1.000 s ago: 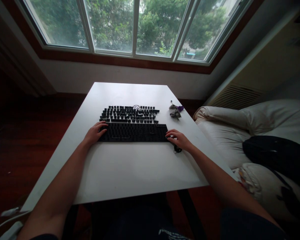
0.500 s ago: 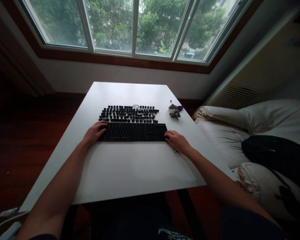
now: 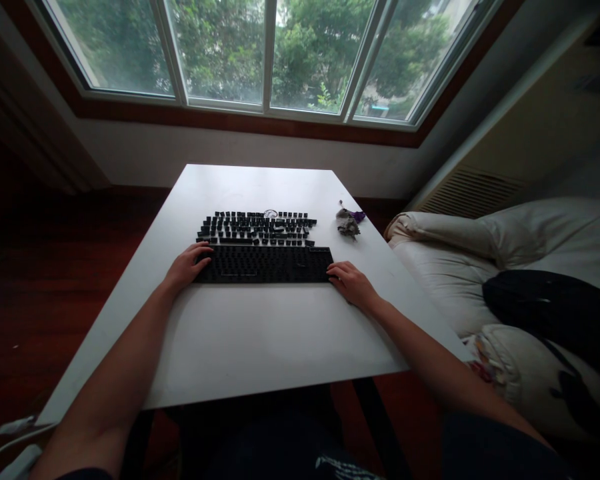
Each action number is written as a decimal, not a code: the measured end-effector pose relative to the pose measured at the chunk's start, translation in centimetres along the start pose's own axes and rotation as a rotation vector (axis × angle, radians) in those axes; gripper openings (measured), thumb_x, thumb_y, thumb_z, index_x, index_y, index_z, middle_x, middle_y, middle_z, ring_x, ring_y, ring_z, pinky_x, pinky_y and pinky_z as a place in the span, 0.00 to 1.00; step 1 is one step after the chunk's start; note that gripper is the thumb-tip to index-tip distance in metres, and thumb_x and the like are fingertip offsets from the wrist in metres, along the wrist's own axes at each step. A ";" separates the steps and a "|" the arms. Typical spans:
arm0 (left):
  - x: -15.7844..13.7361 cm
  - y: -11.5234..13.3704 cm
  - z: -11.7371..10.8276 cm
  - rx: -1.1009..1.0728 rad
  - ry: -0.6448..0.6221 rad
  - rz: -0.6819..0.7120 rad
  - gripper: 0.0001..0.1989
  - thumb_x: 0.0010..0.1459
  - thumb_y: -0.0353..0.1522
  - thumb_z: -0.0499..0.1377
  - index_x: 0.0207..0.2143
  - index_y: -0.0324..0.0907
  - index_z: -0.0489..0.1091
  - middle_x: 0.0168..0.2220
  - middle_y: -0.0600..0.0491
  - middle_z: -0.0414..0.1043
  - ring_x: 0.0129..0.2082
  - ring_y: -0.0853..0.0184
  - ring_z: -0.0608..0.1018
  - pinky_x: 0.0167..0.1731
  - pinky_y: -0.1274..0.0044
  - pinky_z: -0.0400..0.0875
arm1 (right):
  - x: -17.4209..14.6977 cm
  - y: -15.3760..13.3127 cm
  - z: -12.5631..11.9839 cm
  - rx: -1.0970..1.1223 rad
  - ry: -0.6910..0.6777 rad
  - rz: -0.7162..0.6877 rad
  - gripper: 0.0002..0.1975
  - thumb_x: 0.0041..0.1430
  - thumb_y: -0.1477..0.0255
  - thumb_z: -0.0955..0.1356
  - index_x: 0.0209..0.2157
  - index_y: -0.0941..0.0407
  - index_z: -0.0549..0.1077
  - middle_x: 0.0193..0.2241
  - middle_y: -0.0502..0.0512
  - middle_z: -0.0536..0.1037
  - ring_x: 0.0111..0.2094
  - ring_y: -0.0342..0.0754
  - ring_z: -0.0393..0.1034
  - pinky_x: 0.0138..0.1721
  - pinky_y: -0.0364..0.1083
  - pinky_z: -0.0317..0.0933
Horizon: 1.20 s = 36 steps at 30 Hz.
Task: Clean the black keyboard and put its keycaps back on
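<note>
A black keyboard base (image 3: pixel 270 265) lies flat on the white table (image 3: pixel 260 333), its keycaps taken off. At its left end, my left hand (image 3: pixel 187 264) grips the edge, thumb along the near side and fingers over the far corner. On the opposite end, my right hand (image 3: pixel 353 283) closes its fingers on the right edge. Just beyond the base, loose black keycaps (image 3: pixel 250 227) stand in several rows. Among the back rows is a small wire loop (image 3: pixel 271 213).
A crumpled grey cloth (image 3: pixel 349 225) with a purple part lies at the table's right side. Right of the table is a cream sofa (image 3: pixel 445 247) with a black bag (image 3: pixel 545 300) on it. A window (image 3: pixel 265 60) is ahead; a white cable (image 3: pixel 15 447) shows at lower left.
Both hands keep hold of the keyboard ends, almost still. A small wire-like object that showed under my right wrist is now hidden. The view has shifted slightly.
</note>
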<state>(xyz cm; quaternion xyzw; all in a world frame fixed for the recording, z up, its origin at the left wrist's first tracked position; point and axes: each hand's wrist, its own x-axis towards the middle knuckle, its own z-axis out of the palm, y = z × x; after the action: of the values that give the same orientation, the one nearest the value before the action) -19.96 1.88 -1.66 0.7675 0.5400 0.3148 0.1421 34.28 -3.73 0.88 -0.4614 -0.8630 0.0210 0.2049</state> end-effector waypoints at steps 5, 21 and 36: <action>0.0 0.1 -0.1 -0.007 -0.003 -0.001 0.19 0.64 0.45 0.56 0.52 0.48 0.74 0.64 0.51 0.66 0.64 0.56 0.69 0.67 0.61 0.61 | -0.5 -0.4 -0.1 0.017 0.035 0.021 0.11 0.67 0.72 0.65 0.49 0.50 0.75 0.51 0.57 0.78 0.53 0.56 0.71 0.55 0.58 0.69; 0.0 0.2 -0.2 -0.010 0.001 -0.003 0.18 0.64 0.44 0.56 0.52 0.49 0.75 0.64 0.51 0.66 0.64 0.56 0.69 0.67 0.62 0.61 | -1.2 -2.7 0.0 0.033 0.189 0.085 0.08 0.66 0.72 0.65 0.43 0.50 0.76 0.50 0.59 0.77 0.54 0.59 0.69 0.58 0.61 0.66; -0.2 -0.2 -0.6 -0.054 -0.056 0.004 0.20 0.62 0.43 0.58 0.54 0.50 0.74 0.67 0.52 0.64 0.66 0.56 0.68 0.68 0.62 0.60 | 12.4 3.9 0.3 0.043 -0.037 0.100 0.07 0.61 0.70 0.69 0.40 0.54 0.78 0.38 0.56 0.79 0.40 0.52 0.73 0.44 0.49 0.66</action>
<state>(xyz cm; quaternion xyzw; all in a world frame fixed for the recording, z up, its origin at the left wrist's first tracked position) -20.54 1.72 -1.44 0.7730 0.5257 0.3078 0.1772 31.20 8.53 3.84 -0.4989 -0.8418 0.0582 0.1975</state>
